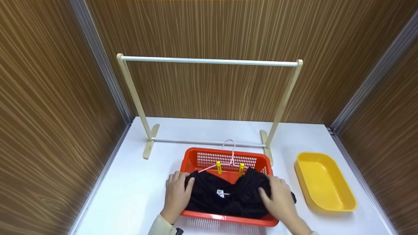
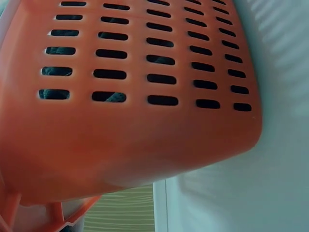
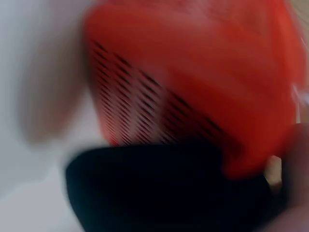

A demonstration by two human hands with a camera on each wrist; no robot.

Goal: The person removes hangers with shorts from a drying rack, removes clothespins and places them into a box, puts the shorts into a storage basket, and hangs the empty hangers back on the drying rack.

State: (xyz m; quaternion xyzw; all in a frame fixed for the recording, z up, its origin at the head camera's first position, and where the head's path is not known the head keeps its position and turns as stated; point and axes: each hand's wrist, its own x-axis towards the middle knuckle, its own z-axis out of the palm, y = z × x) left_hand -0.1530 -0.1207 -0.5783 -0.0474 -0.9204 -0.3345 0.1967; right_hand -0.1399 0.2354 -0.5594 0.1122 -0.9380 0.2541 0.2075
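Note:
A black top (image 1: 235, 202) with a white neck label (image 1: 220, 193) lies bunched in the red basket (image 1: 228, 218). A pink hanger (image 1: 232, 153) sits at its neck, hook upward, with two yellow clips (image 1: 219, 167) on its bar. At the left side, my left hand (image 1: 177, 192) holds the top, thumb over the cloth. My right hand (image 1: 278, 197) holds the right side, its thumb on the fabric and fingers over the far edge. The left wrist view shows the slotted basket wall (image 2: 145, 125); the blurred right wrist view shows black cloth (image 3: 159, 188) hanging over the basket.
Behind the basket stands a rack with a white top bar (image 1: 209, 60) and wooden legs (image 1: 134, 94). A yellow tray (image 1: 323, 182) rests on the white table (image 1: 137, 192) at the right. Wood-patterned panels (image 1: 209, 91) enclose the back and sides.

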